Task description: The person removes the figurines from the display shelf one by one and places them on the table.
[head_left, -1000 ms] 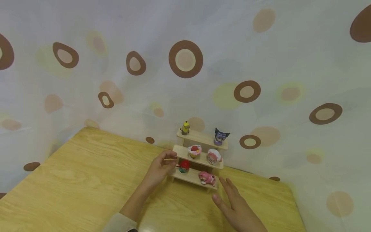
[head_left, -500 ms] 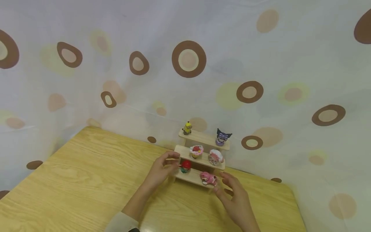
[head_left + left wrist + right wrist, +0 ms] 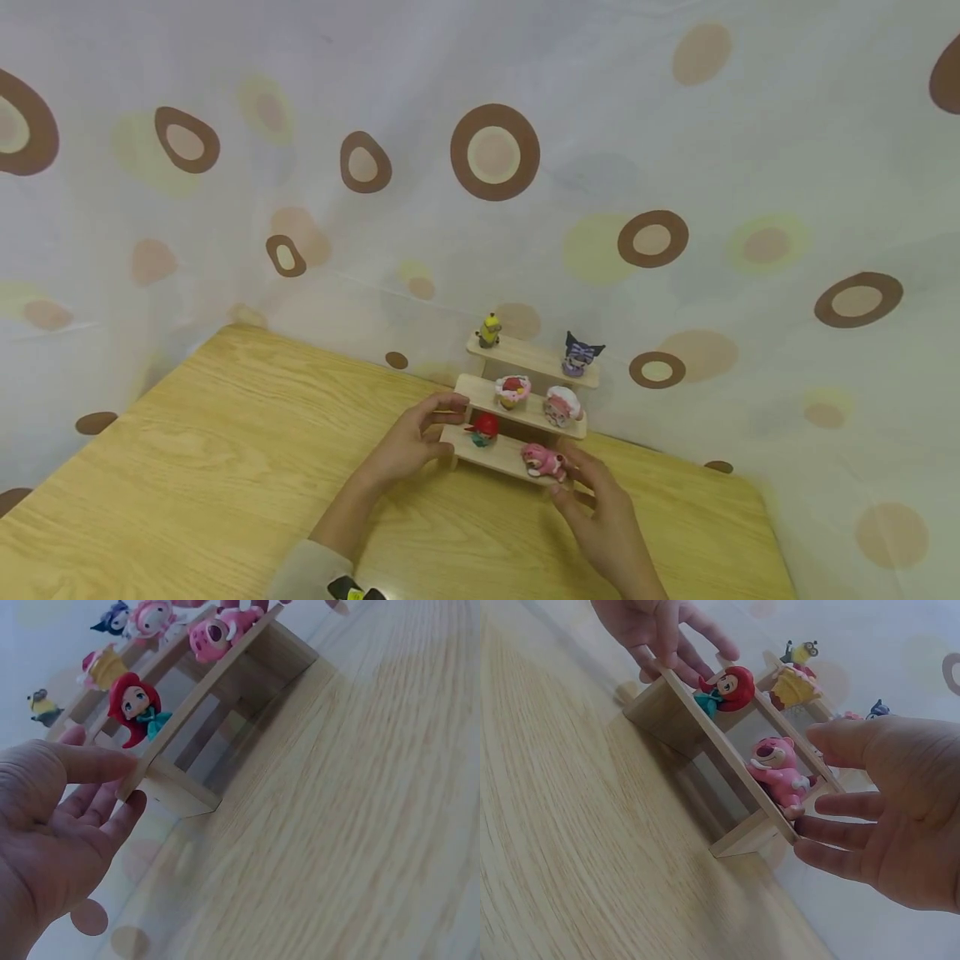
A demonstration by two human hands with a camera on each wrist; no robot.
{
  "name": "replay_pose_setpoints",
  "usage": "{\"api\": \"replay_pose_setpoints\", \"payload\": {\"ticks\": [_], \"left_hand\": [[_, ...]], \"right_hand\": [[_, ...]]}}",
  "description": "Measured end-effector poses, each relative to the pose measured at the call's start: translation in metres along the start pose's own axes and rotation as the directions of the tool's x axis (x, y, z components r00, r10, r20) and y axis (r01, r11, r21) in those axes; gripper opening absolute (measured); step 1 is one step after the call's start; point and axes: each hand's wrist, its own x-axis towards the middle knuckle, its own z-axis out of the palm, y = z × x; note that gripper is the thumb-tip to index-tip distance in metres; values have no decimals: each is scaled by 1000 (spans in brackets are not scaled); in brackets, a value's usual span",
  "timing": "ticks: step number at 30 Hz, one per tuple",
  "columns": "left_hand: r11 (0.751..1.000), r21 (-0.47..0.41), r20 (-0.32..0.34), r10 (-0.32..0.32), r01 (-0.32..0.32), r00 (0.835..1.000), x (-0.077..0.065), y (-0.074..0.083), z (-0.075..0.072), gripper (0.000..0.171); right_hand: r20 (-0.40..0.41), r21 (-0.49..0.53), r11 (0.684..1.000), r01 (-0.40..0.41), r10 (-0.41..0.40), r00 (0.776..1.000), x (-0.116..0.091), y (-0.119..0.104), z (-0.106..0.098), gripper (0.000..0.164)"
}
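A three-tier wooden display shelf (image 3: 525, 356) stands on the table against the wall. The left hand (image 3: 405, 442) pinches the left end of its bottom tier, thumb on top and fingers beneath in the left wrist view. At the opposite end is the right hand (image 3: 606, 518), its fairly straight fingers (image 3: 832, 831) right at the bottom tier's edge. Between the hands, that tier bears a red-haired mermaid figurine (image 3: 483, 429) and a pink bear figurine (image 3: 542, 461). An ice-cream-cone figurine (image 3: 512, 392) and a white-and-pink figurine (image 3: 563, 407) occupy the middle tier.
On the top tier are a yellow minion figurine (image 3: 489, 331) and a dark-eared purple figurine (image 3: 580, 357). Behind the wooden table (image 3: 225, 433) hangs a pale sheet (image 3: 390, 250) with brown rings and dots. The table's right edge lies beyond the right hand.
The right hand has closed in on the shelf's right end, its fingers bending slightly inward. The left thumb has settled on the left end. The whole head view has shifted slightly.
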Motion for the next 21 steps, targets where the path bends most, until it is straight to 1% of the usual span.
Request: {"api": "replay_pose_setpoints", "payload": {"ticks": [3, 6, 10, 17, 19, 21], "left_hand": [[1000, 6, 15, 2, -2, 1000, 0, -2, 0, 66], [1000, 20, 29, 20, -21, 999, 0, -4, 0, 67], [999, 35, 39, 35, -36, 999, -1, -6, 1, 67], [996, 77, 27, 32, -34, 999, -1, -5, -1, 69], [995, 84, 27, 42, -44, 999, 0, -5, -1, 69], [996, 74, 32, 49, -51, 998, 0, -5, -1, 69]], "right_hand": [[0, -18, 1000, 10, -10, 1000, -2, 1, 1, 48], [-2, -41, 999, 13, -13, 1000, -3, 3, 2, 45], [-25, -62, 998, 8, -10, 1000, -4, 7, 5, 44], [-132, -52, 998, -21, 14, 991, 4, 14, 19, 40], [-165, -64, 997, -30, 19, 986, 6, 15, 23, 39], [-190, -97, 994, -43, 24, 981, 7, 15, 27, 39]]}}
